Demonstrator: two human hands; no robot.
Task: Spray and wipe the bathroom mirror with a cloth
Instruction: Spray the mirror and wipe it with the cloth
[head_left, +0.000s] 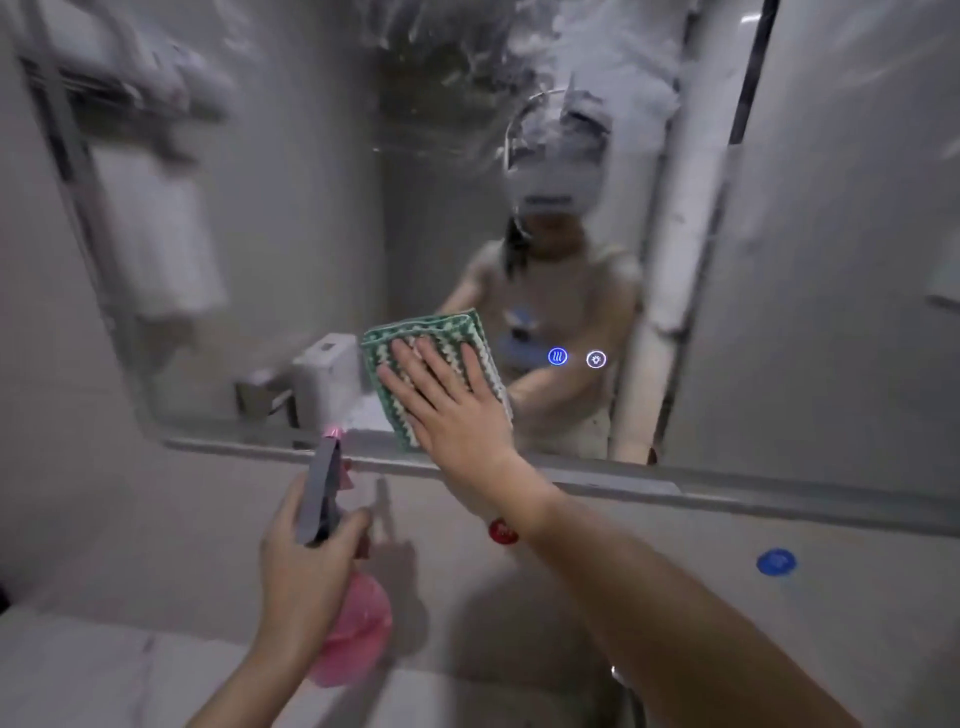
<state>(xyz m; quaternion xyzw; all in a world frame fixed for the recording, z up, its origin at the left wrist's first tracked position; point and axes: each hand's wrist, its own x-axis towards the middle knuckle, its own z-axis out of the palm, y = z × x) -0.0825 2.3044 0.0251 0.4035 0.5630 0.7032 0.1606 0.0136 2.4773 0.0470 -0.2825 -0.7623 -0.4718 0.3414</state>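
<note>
Grey-tiled bathroom wall, large rounded-corner wall mirror (291, 218) fills upper frame, foam smears at top centre. Right hand (452, 405) flat, fingers straight and slightly spread, pressing a green-and-white striped cloth (441, 338) against the glass at lower centre, just above the mirror's bottom edge. Left hand (306, 561) lower left, fingers curled round the neck of a pink plastic spray bottle with grey trigger head (332, 571), nozzle pointing up at the mirror.

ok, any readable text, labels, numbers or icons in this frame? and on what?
No words or numbers can be read.
Mirror: two lit round icons, no text: blue wavy-lines icon, white bulb icon.
Red round sticker on the wall: marks too blurred to read.
Blue round sticker: too blurred to read.
Pink spray bottle: no label visible.
</note>
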